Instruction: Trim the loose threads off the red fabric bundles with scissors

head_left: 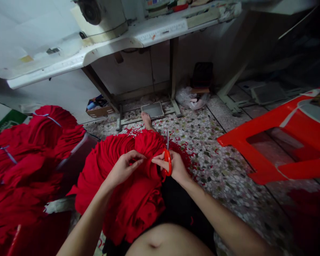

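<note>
In the head view, our right hand (177, 166) grips orange-handled metal scissors (168, 160) (blades pointing away from us) over the heaped red cloth (138, 192); our left hand (126, 164) has thumb and fingers narrowed above it, though we cannot tell whether they pinch anything.

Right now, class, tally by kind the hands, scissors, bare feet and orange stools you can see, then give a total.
Left hand and right hand: 2
Scissors: 1
Bare foot: 1
Orange stool: 1
Total: 5
</note>
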A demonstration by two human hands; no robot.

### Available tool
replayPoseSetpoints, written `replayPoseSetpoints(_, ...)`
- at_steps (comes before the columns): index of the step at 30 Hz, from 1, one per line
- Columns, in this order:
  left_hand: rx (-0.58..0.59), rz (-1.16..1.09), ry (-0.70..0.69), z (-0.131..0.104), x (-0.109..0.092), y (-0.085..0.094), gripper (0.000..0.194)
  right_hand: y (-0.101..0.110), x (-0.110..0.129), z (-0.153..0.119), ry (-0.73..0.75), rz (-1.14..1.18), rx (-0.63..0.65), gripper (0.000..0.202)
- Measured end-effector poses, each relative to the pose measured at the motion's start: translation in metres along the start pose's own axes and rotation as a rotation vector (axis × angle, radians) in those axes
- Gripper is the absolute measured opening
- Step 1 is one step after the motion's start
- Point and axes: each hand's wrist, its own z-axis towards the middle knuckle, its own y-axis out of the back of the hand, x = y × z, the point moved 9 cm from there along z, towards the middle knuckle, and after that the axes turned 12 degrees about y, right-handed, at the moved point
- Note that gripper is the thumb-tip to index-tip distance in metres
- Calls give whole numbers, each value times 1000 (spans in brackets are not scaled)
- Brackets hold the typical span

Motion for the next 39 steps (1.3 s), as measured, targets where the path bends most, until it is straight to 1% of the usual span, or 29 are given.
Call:
replayPoseSetpoints(2, -37, 122, 9, -2, 6, 1, 21, -3, 9, 11, 77, -99, 18, 51)
replayPoseSetpoints(3, -31, 187, 17, -4, 10, -2, 19, -5, 14, 16, 119, -198, 45, 49)
replayPoseSetpoints(5, -25, 318, 25, -6, 17, -11, 14, -8, 23, 22, 206, -469, 110, 46)
replayPoseSetpoints(7, -70, 433, 18, -9, 23, -17, 9, -11, 26, 25, 266, -727, 165, 44)
replayPoseSetpoints(9, -119, 493, 3, -10, 25, -20, 9, -14, 24, 24, 278, -849, 189, 44)
replayPoseSetpoints(11, -139, 487, -9, -10, 25, -20, 8, -17, 19, 21, 253, -795, 200, 43)
replayPoseSetpoints(12, -141, 465, -13, -11, 25, -18, 8, -19, 19, 19, 234, -707, 195, 42)
replayPoseSetpoints(14, -124, 381, -2, -11, 25, -13, 7, -21, 23, 14, 199, -457, 157, 41)
replayPoseSetpoints(15, -92, 312, 9, -10, 26, -12, 7, -22, 28, 11, 183, -330, 138, 41)
replayPoseSetpoints(17, 20, 115, 33, -10, 27, -13, 13, -26, 41, 7, 165, -137, 129, 44)
replayPoseSetpoints(19, 154, -106, 61, -9, 25, -17, 20, -31, 53, 5, 137, -41, 168, 46)
replayPoseSetpoints(20, 201, -200, 76, -9, 23, -18, 24, -33, 57, 5, 122, -22, 182, 48)
replayPoseSetpoints(22, 241, -337, 109, -7, 16, -18, 31, -29, 63, 7, 97, -12, 145, 51)
replayPoseSetpoints(25, 227, -429, 110, -3, -3, -14, 37, -15, 70, 12, 107, -28, 21, 52)
replayPoseSetpoints(26, 218, -435, 96, -1, -10, -13, 37, -12, 73, 12, 115, -37, 0, 51)
replayPoseSetpoints(28, 192, -441, 63, 2, -24, -13, 36, -6, 75, 10, 116, -57, 3, 49)
replayPoseSetpoints(30, 179, -465, 57, 5, -31, -16, 33, 0, 73, 3, 93, -70, 24, 48)
replayPoseSetpoints(32, 176, -514, 89, 6, -28, -22, 31, 7, 64, -7, 54, -77, 53, 48)
replayPoseSetpoints(34, 176, -565, 146, 6, -20, -29, 30, 16, 50, -21, 5, -89, 92, 48)
replayPoseSetpoints(36, 172, -610, 204, 4, -10, -35, 31, 23, 34, -36, -36, -126, 158, 47)
replayPoseSetpoints(39, 158, -673, 270, 0, 0, -40, 31, 29, 22, -59, 6, -288, 304, 38)
